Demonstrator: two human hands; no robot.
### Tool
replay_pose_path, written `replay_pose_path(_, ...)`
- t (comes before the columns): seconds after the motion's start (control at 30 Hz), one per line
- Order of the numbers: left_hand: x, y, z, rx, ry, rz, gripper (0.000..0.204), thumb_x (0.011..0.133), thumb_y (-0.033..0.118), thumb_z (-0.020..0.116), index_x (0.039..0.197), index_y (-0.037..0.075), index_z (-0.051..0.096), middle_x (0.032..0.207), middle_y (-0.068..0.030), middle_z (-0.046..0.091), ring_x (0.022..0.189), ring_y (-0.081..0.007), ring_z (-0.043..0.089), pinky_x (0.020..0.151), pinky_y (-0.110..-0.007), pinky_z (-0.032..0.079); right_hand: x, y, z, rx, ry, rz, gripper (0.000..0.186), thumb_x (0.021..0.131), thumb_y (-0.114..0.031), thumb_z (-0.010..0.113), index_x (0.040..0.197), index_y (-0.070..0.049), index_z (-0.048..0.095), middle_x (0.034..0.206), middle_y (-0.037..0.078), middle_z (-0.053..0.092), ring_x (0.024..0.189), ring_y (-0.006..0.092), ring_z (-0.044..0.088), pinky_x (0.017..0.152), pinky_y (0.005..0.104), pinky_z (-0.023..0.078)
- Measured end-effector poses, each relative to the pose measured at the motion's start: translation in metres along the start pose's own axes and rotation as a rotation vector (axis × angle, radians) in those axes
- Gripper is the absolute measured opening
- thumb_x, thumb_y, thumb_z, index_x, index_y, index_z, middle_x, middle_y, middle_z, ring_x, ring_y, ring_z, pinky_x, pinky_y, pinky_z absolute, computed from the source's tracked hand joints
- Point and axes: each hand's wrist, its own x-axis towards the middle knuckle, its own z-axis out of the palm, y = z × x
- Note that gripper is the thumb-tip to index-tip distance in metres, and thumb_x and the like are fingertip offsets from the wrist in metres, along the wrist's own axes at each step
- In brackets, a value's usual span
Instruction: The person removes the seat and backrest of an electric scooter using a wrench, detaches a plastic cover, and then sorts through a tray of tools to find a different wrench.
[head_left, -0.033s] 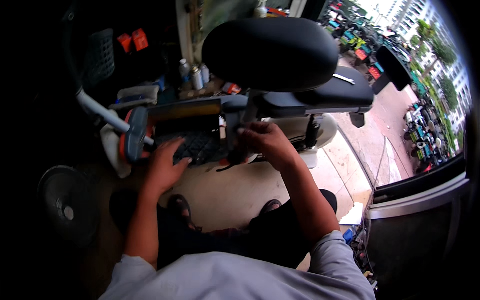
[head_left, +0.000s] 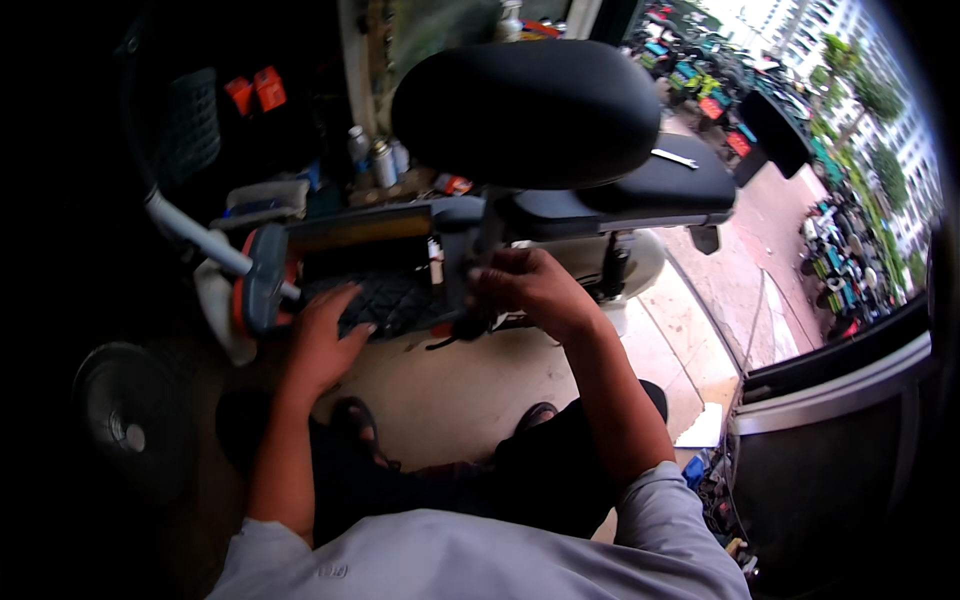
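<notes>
An electric scooter with a large black front seat [head_left: 525, 115] and a black rear seat [head_left: 685, 190] stands across in front of me. My left hand [head_left: 325, 340] is open, its fingers spread at the near edge of the black quilted footboard mat [head_left: 390, 305]. Below the front seat, my right hand [head_left: 535, 288] is closed beside the dark seat post [head_left: 490, 225]. Its fingertips are in shadow, so what they pinch cannot be made out. A thin dark lever or cable end [head_left: 440, 345] sticks out under that hand. On the rear seat lies a silver wrench [head_left: 675, 158].
Spray cans and bottles [head_left: 383, 165] stand behind the scooter, near a clear plastic tray [head_left: 265, 198]. A round dark fan-like object [head_left: 130, 420] is at the left. The glass door's metal frame [head_left: 835, 385] bounds the right side; parked scooters [head_left: 850, 270] line the pavement outside.
The whole view has shifted slightly, with the scooter now a little further left. Both hands keep nearly the same places and poses.
</notes>
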Motion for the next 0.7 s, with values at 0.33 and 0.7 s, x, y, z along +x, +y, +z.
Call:
replay_pose_path(0.33, 0.001, 0.013, -0.007, -0.064, 0.042, 0.081, 0.054, 0.084, 0.009, 0.079, 0.134, -0.001, 0.063, 0.138, -0.0218, 0.063, 0.131, -0.0384, 0.058, 0.113, -0.044, 0.045, -0.059, -0.046, -0.103, 0.069, 0.817, -0.496, 0.039, 0.103, -0.024, 0.066, 0.131, 0.002, 0.064, 0.083, 0.006, 0.069, 0.061, 0.0093, 0.062, 0.054, 0.0224, 0.048)
replay_pose_path(0.7, 0.004, 0.013, -0.001, -0.065, 0.012, 0.147, 0.054, 0.083, 0.011, 0.08, 0.133, 0.0, 0.064, 0.14, -0.02, 0.062, 0.133, -0.0376, 0.056, 0.114, -0.044, 0.044, 0.015, -0.107, -0.217, -1.151, 1.077, -0.359, 0.035, 0.098, -0.031, 0.065, 0.121, -0.007, 0.074, 0.102, 0.017, 0.077, 0.094, 0.0303, 0.075, 0.087, 0.0396, 0.056)
